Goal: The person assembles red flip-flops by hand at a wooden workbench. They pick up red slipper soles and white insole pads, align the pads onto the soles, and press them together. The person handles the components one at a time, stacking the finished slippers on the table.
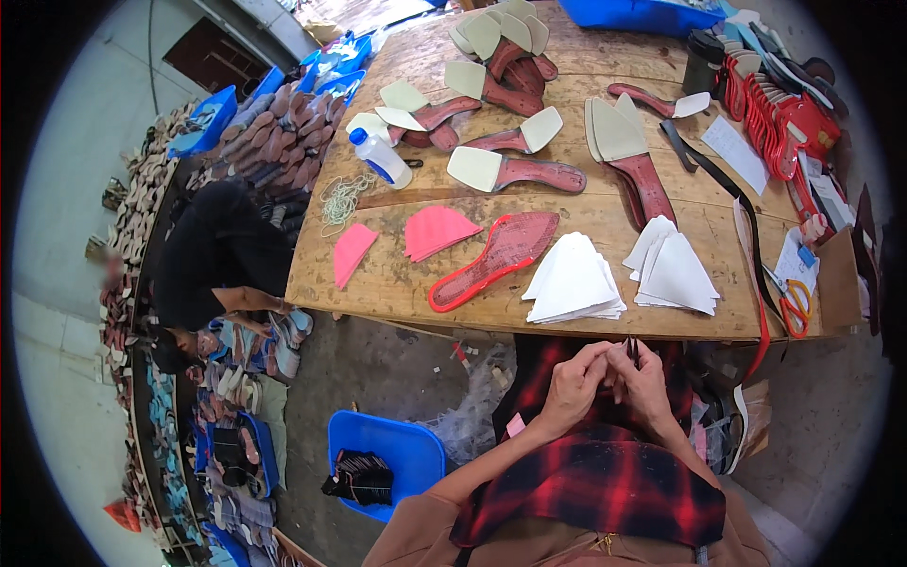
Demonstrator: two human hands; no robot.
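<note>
My left hand (574,386) and my right hand (644,386) meet over my lap, just off the table's near edge. A small dark pointed tool (634,351) sticks up from the closed fingers of my right hand. The left fingers are pinched together close to it; what they hold is hidden. Nearest on the table are two fanned stacks of white cut pieces (573,283) (673,269). Left of them lies a red insole (499,257) with a bright red rim. Pink half-round pieces (440,231) lie farther left. A red-and-black checked cloth (595,487) covers my lap.
Several red insoles with cream toe pieces (539,176) lie across the wooden table (378,283). A white bottle (382,157) stands beside tangled string (345,200). Orange-handled scissors (796,307) lie right. A blue bin (397,444) is on the floor; a co-worker (213,255) bends at left.
</note>
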